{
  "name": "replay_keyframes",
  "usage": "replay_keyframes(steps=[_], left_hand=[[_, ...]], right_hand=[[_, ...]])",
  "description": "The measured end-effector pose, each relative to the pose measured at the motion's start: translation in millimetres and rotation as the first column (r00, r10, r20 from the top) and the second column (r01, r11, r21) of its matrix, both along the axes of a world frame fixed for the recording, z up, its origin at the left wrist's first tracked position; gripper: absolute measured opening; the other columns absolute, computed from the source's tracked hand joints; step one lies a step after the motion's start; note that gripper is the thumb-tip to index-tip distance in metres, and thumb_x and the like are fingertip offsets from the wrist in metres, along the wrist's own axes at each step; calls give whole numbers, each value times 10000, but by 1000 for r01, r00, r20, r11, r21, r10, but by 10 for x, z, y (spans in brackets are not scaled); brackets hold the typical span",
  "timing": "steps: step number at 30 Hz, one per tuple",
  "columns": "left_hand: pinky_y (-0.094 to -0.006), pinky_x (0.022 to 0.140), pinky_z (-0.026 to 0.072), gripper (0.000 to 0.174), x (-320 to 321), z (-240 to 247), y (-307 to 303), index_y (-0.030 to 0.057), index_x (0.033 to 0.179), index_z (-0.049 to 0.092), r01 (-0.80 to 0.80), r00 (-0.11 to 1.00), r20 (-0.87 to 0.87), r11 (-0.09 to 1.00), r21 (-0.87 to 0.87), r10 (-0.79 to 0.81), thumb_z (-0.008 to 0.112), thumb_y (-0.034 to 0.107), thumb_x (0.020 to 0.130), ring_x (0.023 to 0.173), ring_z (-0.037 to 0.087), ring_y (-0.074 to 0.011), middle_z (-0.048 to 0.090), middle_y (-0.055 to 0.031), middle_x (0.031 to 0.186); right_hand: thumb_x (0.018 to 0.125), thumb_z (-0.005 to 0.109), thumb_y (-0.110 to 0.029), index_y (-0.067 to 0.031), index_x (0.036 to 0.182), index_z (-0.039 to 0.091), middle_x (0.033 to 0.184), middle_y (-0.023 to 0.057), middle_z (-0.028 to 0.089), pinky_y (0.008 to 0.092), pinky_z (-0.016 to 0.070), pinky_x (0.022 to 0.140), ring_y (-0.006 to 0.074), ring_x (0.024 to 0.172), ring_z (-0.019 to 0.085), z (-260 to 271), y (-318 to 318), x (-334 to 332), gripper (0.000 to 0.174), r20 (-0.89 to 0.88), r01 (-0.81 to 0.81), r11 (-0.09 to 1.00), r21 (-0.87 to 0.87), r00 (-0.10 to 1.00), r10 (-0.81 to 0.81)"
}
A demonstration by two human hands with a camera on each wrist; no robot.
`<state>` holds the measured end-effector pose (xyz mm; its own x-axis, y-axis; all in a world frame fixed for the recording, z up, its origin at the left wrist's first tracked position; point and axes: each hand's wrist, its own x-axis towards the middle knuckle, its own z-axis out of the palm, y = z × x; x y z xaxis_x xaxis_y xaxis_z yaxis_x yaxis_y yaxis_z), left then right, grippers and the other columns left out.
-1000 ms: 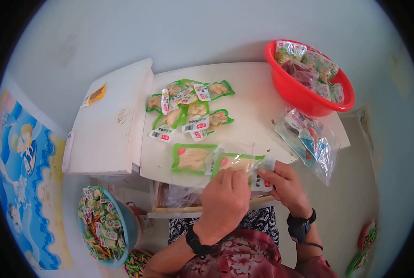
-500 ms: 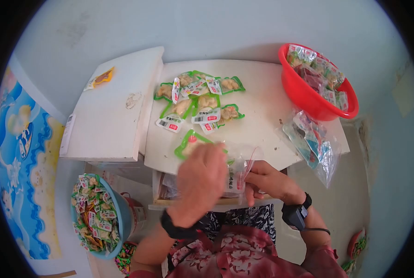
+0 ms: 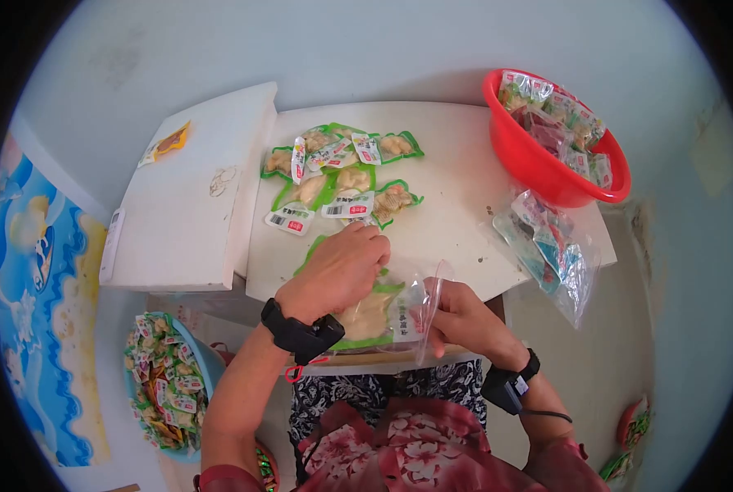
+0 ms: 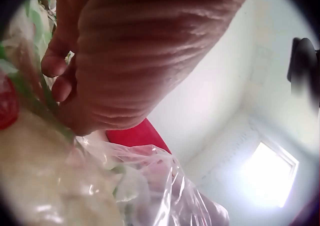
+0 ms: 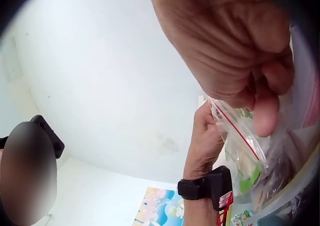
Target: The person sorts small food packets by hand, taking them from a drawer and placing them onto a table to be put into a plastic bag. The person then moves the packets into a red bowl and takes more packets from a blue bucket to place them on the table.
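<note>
Low at the white table's front edge is a clear zip bag [image 3: 422,316], with a green-edged packet of pale food [image 3: 365,318] inside it. My right hand [image 3: 467,320] pinches the bag by its mouth, where a red zip line [image 5: 239,128] runs below the fingers. My left hand [image 3: 337,275] reaches across the bag with fingers curled down at a second green-edged food packet [image 3: 309,252], gripping its edge; the hand covers most of that packet. In the left wrist view, curled fingertips [image 4: 61,88] lie against green edging.
Several similar packets [image 3: 354,179] lie farther back on the table [image 3: 448,180]. A red basin [image 3: 518,156] of packets stands back right, with a filled clear bag [image 3: 551,246] before it. A raised white box top [image 3: 190,205] is at left; a blue tub [image 3: 210,361] of packets stands below.
The bag with its packet has come down and toward me in my right hand. My left hand has left the bag and moved left and away, onto the other packet.
</note>
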<state>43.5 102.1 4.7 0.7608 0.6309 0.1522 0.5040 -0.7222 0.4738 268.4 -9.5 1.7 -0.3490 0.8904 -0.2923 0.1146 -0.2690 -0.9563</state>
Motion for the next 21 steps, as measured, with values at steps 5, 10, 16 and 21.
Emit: replay_keyframes(steps=[5, 10, 16, 21], left_hand=[[-480, 773, 494, 67, 104, -94, 124, 34, 956, 569, -191, 970, 154, 981, 4, 189, 615, 41, 909, 888, 616, -366, 616, -154, 928], [-452, 748, 496, 55, 341, -271, 380, 14, 946, 577, -247, 909, 338, 968, -35, 244, 611, 44, 916, 840, 627, -343, 633, -159, 898], [-413, 728, 493, 54, 437, -276, 418, 6, 934, 590, -158, 922, 334, 978, -137, 196, 626, 35, 908, 806, 622, -298, 636, -142, 873], [-404, 712, 492, 52, 424, -301, 414, 3, 936, 599, -157, 916, 347, 976, -154, 202, 634, 29, 907, 784, 617, -289, 634, -142, 857]], right_hand=[[969, 561, -20, 42, 1065, 614, 804, 46, 667, 243, 430, 448, 97, 501, 581, 63, 47, 176, 126, 5, 82, 996, 33, 997, -82], [961, 591, -59, 18, 1039, 661, 738, 8, 630, 236, 366, 449, 64, 485, 496, 238, 286, 447, 130, 158, 97, 991, 88, 981, -110], [955, 691, -172, -40, 1112, 731, 728, -57, 609, 225, 371, 516, 31, 604, 491, 340, 584, 619, 209, 395, -110, 994, 18, 914, 94], [948, 639, -148, 2, 1059, 710, 698, -9, 613, 283, 449, 574, 78, 623, 528, -132, 702, 576, 199, 277, -221, 933, 285, 950, 140]])
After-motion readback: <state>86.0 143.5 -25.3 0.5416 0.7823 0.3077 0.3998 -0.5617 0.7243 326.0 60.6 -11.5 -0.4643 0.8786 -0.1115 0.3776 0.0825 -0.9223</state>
